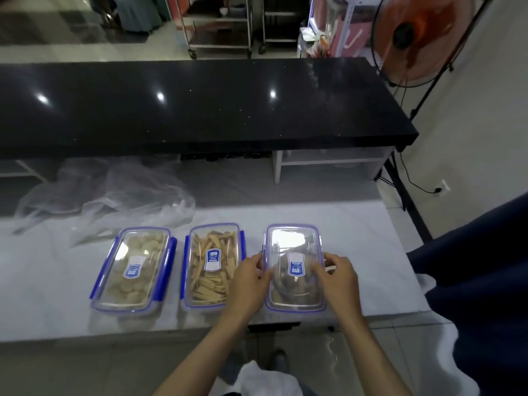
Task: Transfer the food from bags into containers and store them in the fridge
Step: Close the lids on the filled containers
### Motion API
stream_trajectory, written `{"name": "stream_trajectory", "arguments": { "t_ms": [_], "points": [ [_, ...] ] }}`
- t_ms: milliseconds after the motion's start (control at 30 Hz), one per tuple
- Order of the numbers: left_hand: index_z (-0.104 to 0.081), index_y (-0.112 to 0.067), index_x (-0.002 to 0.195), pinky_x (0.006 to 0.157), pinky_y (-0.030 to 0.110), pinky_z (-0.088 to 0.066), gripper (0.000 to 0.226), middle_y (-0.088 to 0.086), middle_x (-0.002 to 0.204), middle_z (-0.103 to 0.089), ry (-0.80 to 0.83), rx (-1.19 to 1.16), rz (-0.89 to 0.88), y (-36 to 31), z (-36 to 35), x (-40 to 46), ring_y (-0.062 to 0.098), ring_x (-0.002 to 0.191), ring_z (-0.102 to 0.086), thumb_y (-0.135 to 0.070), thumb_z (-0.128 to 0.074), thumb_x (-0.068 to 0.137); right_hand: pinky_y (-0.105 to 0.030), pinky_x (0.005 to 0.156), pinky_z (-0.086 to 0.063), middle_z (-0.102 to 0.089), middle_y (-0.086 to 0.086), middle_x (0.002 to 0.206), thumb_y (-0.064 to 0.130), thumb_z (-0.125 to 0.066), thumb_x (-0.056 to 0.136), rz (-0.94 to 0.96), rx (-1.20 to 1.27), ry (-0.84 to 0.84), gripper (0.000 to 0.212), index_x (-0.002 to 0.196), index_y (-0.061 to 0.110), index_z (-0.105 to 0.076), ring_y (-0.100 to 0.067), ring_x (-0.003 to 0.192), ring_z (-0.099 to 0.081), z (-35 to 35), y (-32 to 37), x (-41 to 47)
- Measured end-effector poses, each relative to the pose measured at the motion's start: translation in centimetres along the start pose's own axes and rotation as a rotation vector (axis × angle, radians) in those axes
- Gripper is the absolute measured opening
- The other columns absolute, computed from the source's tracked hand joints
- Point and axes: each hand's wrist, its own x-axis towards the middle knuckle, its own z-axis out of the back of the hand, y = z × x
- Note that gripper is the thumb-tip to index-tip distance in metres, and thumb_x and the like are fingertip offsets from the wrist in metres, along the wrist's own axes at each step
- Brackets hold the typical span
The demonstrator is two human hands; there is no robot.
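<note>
Three clear lidded containers with blue rims stand in a row on the white marble counter (pixel 57 281). The left container (pixel 133 270) holds round pale pieces, and its blue side clips stick outward. Tan sticks fill the middle container (pixel 213 262). The right container (pixel 294 267) holds darker food under a clear lid. My left hand (pixel 251 284) grips its left edge, fingers curled at the rim. My right hand (pixel 337 277) grips its right edge the same way. Empty clear plastic bags (pixel 114 195) lie crumpled behind the containers.
A raised black countertop (pixel 200 104) runs across behind the white counter. An orange standing fan (pixel 414 38) and a tripod leg stand at the far right. Someone in dark clothing (pixel 485 267) stands close on the right. Metal trolleys are in the background.
</note>
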Motion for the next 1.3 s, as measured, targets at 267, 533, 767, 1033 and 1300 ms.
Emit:
{"name": "stream_trajectory", "arguments": {
  "t_ms": [267,533,767,1033,1300],
  "points": [
    [-0.069,-0.031,0.114,0.068,0.012,-0.046,0.015,-0.014,0.092,-0.067,-0.086,0.105,-0.01,1.0,-2.1,0.2,0.005,0.083,-0.064,-0.03,-0.067,0.1,-0.024,0.07,-0.053,-0.061,0.0,0.113,0.036,-0.073,0.095,0.026,-0.002,-0.003,0.027,0.116,0.018,-0.073,-0.005,0.082,-0.063,0.0,-1.7,0.7],
    [-0.067,-0.015,0.127,0.065,0.009,-0.046,0.029,-0.006,0.101,-0.068,-0.117,0.069,0.078,0.8,-2.7,1.0,-0.001,0.082,-0.062,-0.021,-0.07,0.098,-0.034,0.076,-0.064,-0.069,0.002,0.108,0.032,-0.07,0.097,0.031,0.024,0.076,0.03,0.124,0.017,-0.069,-0.013,0.091,-0.069,0.1,-3.2,1.6],
    [-0.066,-0.015,0.119,0.067,0.012,-0.048,0.026,-0.012,0.097,-0.065,-0.131,-0.045,0.182,1.5,-3.2,1.3,0.002,0.084,-0.066,-0.021,-0.075,0.095,-0.028,0.074,-0.058,-0.067,-0.001,0.106,0.024,-0.074,0.094,0.033,0.027,0.095,0.026,0.119,0.015,-0.071,-0.009,0.088,-0.066,0.3,-3.3,1.8],
    [-0.058,-0.023,0.12,0.077,0.012,-0.048,0.022,-0.01,0.117,-0.057,-0.137,-0.091,0.141,2.0,-4.4,1.6,-0.003,0.098,-0.056,-0.022,-0.068,0.1,-0.028,0.085,-0.058,-0.059,0.001,0.13,0.035,-0.068,0.098,-0.066,0.163,0.2,0.038,0.134,0.028,-0.058,-0.018,0.116,-0.063,0.5,-3.7,2.7],
    [-0.043,-0.041,0.14,0.08,0.028,-0.063,0.037,0.004,0.13,-0.068,-0.027,-0.413,0.254,2.1,-5.0,1.0,0.016,0.111,-0.071,-0.028,-0.054,0.107,-0.02,0.067,-0.056,-0.072,0.002,0.113,0.039,-0.063,0.1,-0.171,0.173,0.41,0.034,0.127,0.019,-0.056,-0.012,0.09,-0.072,1.7,-3.4,3.9]
  ]
}}
